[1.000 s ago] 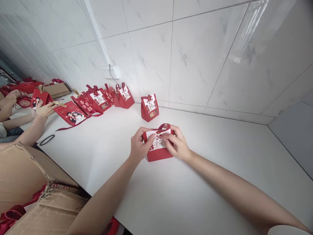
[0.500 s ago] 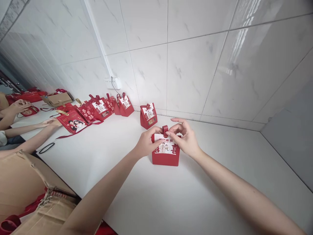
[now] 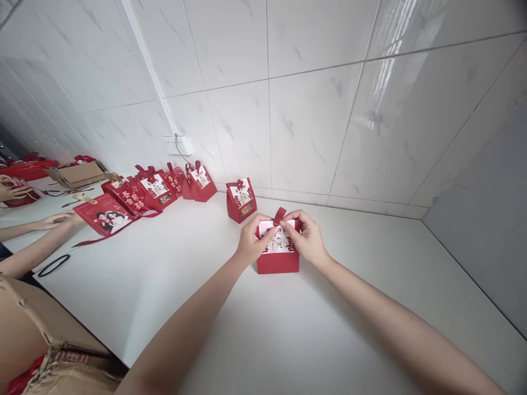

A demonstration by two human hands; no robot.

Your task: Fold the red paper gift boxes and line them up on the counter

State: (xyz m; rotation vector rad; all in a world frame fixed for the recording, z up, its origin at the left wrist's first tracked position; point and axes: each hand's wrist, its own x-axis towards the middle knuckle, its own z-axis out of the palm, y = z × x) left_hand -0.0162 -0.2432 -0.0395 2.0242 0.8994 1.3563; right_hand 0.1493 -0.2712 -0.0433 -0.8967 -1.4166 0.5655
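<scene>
A red gift box with a white printed front of a couple stands upright on the white table in front of me. From its top rises a loop of dark red ribbon. My left hand grips the box's upper left edge, thumb pressed on the printed front and fingers behind. On the other side, my right hand pinches the top near the ribbon's base, with its fingers curled behind the box. Whether the right fingertips hold ribbon or only box edge is partly hidden.
A similar red box stands just behind, near the tiled wall. Several more gift boxes line the left. Other people's hands rest there, beside a black loop. A cardboard carton stands at the lower left, below the table edge.
My right hand's raised fingers have come down and closed behind the box top. The ribbon loop now leans to the right. The view has shifted slightly to the right.
</scene>
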